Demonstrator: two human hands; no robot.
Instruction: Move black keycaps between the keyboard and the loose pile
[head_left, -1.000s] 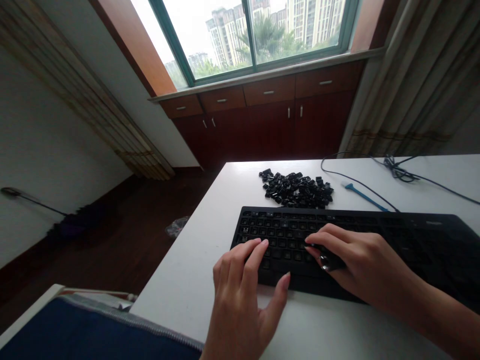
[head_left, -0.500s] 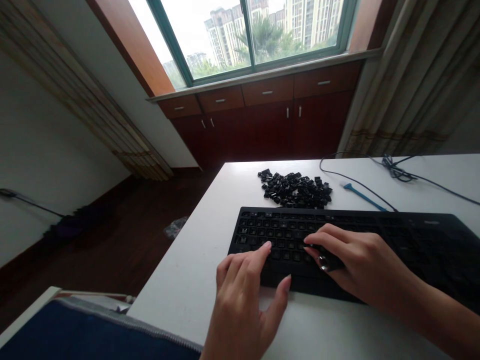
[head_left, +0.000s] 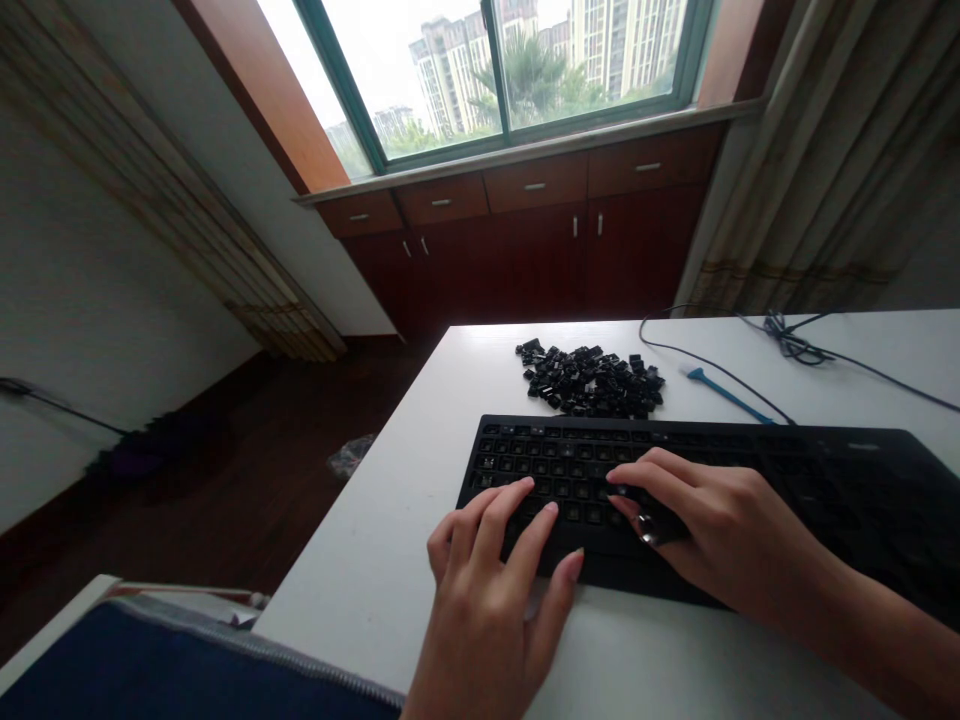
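A black keyboard (head_left: 600, 570) lies on the white table, many of its key positions bare of caps. Over its lower left part rests my left hand (head_left: 487, 580), fingers spread, fingertips on or just above the key sockets and thumb by the front edge. To its right, my right hand (head_left: 705, 510) is closed, thumb and forefinger pinched close above the middle of the keyboard. Between those fingers shows a dark tool with a shiny metal part (head_left: 646, 528); my hand covers most of it. Behind the keyboard is a heap of loose black keycaps (head_left: 592, 380).
A blue stick-like tool (head_left: 727, 393) lies behind the keyboard, beside its black cable (head_left: 795, 345). The white table (head_left: 360, 560) ends at the left. A dark blue padded item with a zip (head_left: 187, 670) sits at lower left, and a clear plastic bag (head_left: 351, 457) is on the floor.
My left hand's fingers have shifted: the forefinger has come down and toward the thumb, and another finger now reaches further forward over the keys. My right hand stays nearly still.
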